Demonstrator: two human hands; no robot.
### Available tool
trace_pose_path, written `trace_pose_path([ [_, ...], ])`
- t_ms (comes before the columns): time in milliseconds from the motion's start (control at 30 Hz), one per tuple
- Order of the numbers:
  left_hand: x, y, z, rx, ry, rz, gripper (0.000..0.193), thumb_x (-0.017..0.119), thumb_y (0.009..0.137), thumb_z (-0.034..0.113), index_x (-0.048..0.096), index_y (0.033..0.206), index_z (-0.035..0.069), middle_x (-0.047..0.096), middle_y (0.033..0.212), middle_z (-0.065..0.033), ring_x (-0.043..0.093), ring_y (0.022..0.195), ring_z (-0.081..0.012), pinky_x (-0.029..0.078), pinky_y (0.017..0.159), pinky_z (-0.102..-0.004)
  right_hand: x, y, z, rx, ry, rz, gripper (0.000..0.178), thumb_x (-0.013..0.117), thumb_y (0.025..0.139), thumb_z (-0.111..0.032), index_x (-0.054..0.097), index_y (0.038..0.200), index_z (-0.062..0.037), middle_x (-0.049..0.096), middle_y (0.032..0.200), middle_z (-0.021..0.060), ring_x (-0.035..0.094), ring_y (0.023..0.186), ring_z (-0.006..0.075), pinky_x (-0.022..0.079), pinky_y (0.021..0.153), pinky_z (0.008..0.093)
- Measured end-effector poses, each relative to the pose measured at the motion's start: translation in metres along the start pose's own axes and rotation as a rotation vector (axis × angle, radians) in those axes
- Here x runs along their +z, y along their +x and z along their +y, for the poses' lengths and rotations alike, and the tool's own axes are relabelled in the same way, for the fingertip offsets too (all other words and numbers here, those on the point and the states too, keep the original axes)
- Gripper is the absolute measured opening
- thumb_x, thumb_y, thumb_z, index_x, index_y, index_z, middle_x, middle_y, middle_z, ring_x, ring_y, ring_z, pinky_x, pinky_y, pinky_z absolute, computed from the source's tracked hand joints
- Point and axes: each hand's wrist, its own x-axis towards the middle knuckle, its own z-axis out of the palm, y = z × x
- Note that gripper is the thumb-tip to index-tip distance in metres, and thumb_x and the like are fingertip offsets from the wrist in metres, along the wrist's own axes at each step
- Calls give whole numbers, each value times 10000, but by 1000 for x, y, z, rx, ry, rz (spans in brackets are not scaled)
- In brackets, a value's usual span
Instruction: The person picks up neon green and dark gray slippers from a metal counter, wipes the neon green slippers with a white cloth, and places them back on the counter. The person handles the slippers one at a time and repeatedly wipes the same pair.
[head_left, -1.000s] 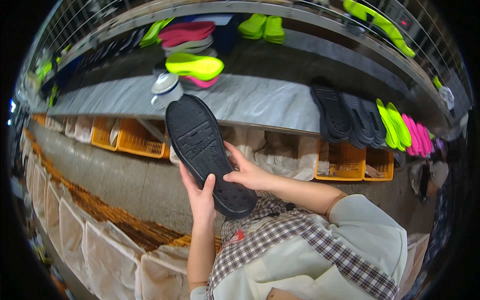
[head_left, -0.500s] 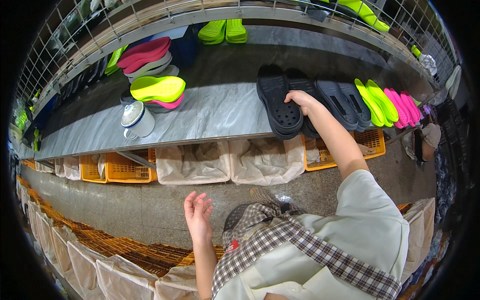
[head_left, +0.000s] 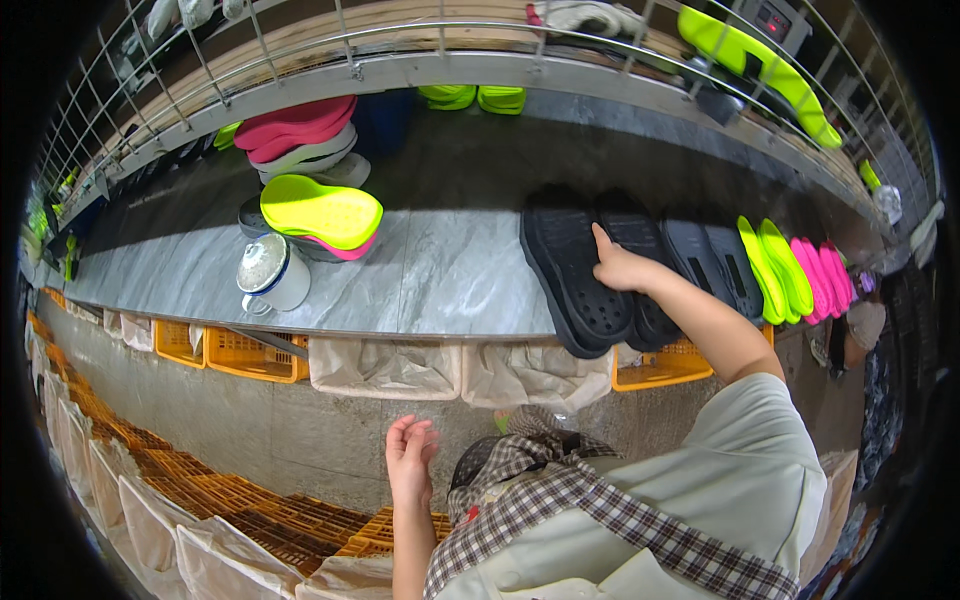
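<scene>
My right hand [head_left: 625, 266] reaches to a stack of black shoe soles [head_left: 578, 290] with round holes at the near end. Its index finger is stretched out over the sole's inner edge; the remaining fingers are partly hidden. A second black sole [head_left: 640, 240] lies just right of it, partly behind my hand. Both black soles reach over the table's front edge. Farther right, a row continues with dark grey soles [head_left: 735, 270], lime soles [head_left: 786, 270] and pink soles [head_left: 826, 280]. My left hand [head_left: 410, 452] hangs in front of the table, fingers loosely bent and nothing in it.
On the left of the marbled table [head_left: 450, 290] stand a white lidded mug [head_left: 275, 272] and stacked soles with a lime one [head_left: 322, 212] on top. Above runs a wire mesh rail [head_left: 450, 50]. Cloth-lined crates [head_left: 385, 372] sit below; orange crates [head_left: 220, 480] lie behind at left.
The view has shifted, so the table and soles appear lower and larger. My right index finger now points outward over the black sole. My left hand's fingers have drawn closer together.
</scene>
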Motion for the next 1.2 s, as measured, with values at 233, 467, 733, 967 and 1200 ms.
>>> trace_pose_path([
  [233,16,15,-10,-44,-88,162,161,572,898,125,528,1051,99,623,962,-19,596,774,-95,473,648,-217,-20,18,-37,-688,-552,272,406,597,789,-226,580,1182,-127,438,1332,171,387,1261,323,342,1007,496],
  [467,29,26,-11,-5,-122,212,167,567,902,125,529,1059,80,622,968,-23,594,785,-93,474,659,-218,6,63,-63,-868,-756,-348,292,630,785,-355,675,937,-109,567,1072,75,466,1148,257,267,1011,557],
  [733,29,33,-17,-57,-92,265,134,557,905,120,540,1032,81,624,961,-34,587,782,-96,459,679,-222,-28,170,-43,-735,221,-361,294,657,843,-262,601,1039,-50,614,985,77,561,947,174,443,851,333],
  [967,26,19,-25,-53,-102,352,80,540,911,111,543,983,77,623,928,-40,597,796,-116,466,689,-249,-80,437,-44,-188,1189,381,290,573,892,-235,560,1105,-40,592,1034,93,548,965,182,473,819,326],
  [1200,15,2,-27,-100,-114,459,102,539,915,121,532,993,55,610,893,-26,584,807,-115,443,671,-244,-78,490,-50,-179,1540,344,318,505,921,-242,526,1156,-29,570,1062,125,547,960,232,498,804,344],
])
